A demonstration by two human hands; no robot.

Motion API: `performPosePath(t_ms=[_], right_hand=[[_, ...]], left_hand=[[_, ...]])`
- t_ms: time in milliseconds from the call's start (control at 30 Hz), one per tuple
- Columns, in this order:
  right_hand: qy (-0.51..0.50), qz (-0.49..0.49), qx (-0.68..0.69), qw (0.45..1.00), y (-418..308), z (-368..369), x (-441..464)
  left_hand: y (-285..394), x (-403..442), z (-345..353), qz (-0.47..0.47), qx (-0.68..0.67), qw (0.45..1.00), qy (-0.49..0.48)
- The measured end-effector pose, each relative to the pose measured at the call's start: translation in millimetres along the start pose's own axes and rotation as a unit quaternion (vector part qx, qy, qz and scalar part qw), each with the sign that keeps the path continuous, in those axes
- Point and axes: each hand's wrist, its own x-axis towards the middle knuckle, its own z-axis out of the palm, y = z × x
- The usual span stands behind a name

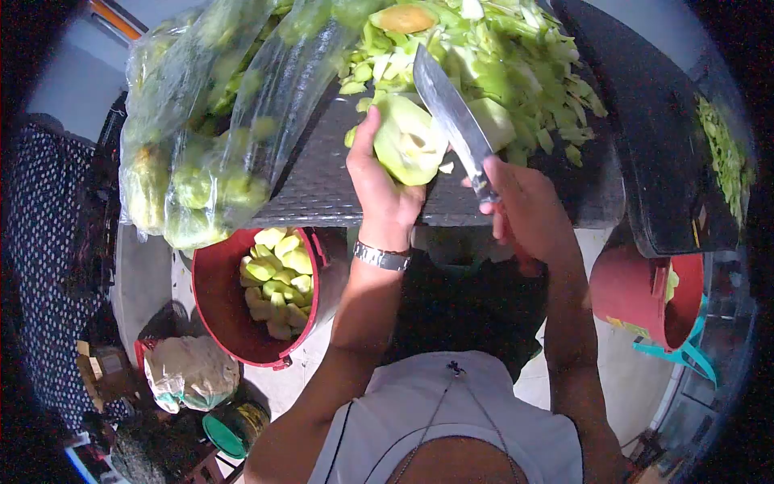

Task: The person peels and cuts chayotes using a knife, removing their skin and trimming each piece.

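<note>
My left hand (384,187), with a metal watch on its wrist, holds up a peeled pale green fruit (401,145) that looks like a green papaya. A hollow is cut into the side of it facing right. My right hand (522,203) is closed around the handle of a large knife (453,106). The blade points up and to the left, just right of the fruit. Behind the blade, another pale peeled piece (492,123) lies on the dark woven table (322,189). A heap of green peelings (528,81) spreads over the back of the table.
A clear plastic bag (210,121) of green fruit covers the table's left side. Below it stands a red bucket (214,302) with cut pieces (280,278). At the right are a black chair (665,121) and another red bucket (633,286). A cloth-covered bundle (191,373) sits lower left.
</note>
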Motion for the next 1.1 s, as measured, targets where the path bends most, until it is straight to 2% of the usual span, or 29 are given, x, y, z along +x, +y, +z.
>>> performPosePath(t_ms=[33, 100, 167, 233, 300, 533, 767, 900, 967, 1000, 1067, 1100], right_hand=[[0.04, -0.006, -0.044, 0.998, -1, 1, -6], [0.037, -0.098, -0.131, 0.986, 15, -3, -18], [0.038, -0.088, -0.141, 0.985, 21, -3, -28], [0.04, 0.024, -0.072, 0.996, 5, 0, -39], [0.05, 0.027, -0.086, 0.995, 10, 1, -39], [0.077, -0.053, -0.172, 0.981, 29, 1, -34], [0.042, -0.031, -0.189, 0.981, 38, -1, -34], [0.03, -0.025, -0.147, 0.988, 47, 4, -31], [0.014, -0.059, -0.156, 0.986, 55, 5, -28], [0.004, -0.106, -0.181, 0.978, 62, 7, -26], [0.012, -0.114, -0.155, 0.981, 68, 9, -25], [0.03, -0.075, -0.104, 0.991, 58, 15, -24]], left_hand=[[2, 1, -1, 0.001, 0.003, 1.0, 0.007], [6, 8, -8, 0.006, 0.022, 1.0, 0.0], [7, 9, -8, 0.004, 0.038, 0.999, -0.007], [7, 9, -6, 0.004, 0.049, 0.999, 0.001], [5, 9, -5, 0.007, 0.064, 0.998, 0.0], [3, 16, -5, 0.0, 0.087, 0.996, -0.023], [2, 12, 1, -0.045, 0.094, 0.994, -0.039], [-5, 7, 10, -0.05, 0.093, 0.994, -0.032], [-12, 5, 11, -0.059, 0.096, 0.993, -0.024], [-15, 4, 12, -0.058, 0.088, 0.994, -0.032], [-21, 3, 12, -0.057, 0.072, 0.995, -0.048], [-24, 1, 12, -0.068, 0.077, 0.993, -0.055]])
